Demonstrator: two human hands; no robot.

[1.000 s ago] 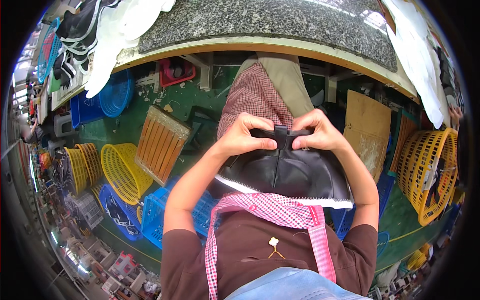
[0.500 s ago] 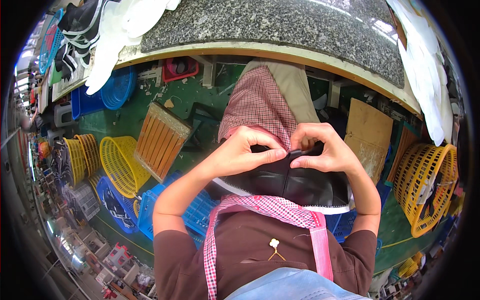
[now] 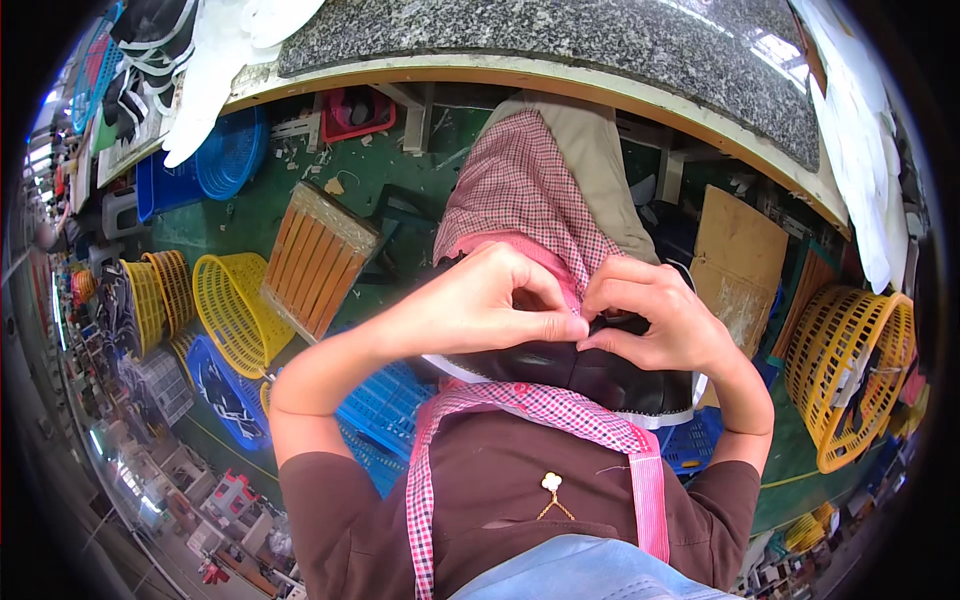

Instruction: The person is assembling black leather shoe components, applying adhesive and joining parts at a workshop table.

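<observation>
While the black leather piece is held before the checked apron, its far edge is pinched by the left hand | beside it, the same edge is pinched by the right hand, thumb tips set close together | a speckled tabletop is seen ahead

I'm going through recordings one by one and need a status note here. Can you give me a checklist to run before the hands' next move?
1. Left hand at the black leather piece: ok.
2. Right hand at the same piece: ok.
3. Hands close together: ok.
4. Pinched spot in full view: not ok, the hands cover it.
5. White edge wholly visible: not ok, the checked apron hides part.
6. Grip firm: cannot tell.
</observation>
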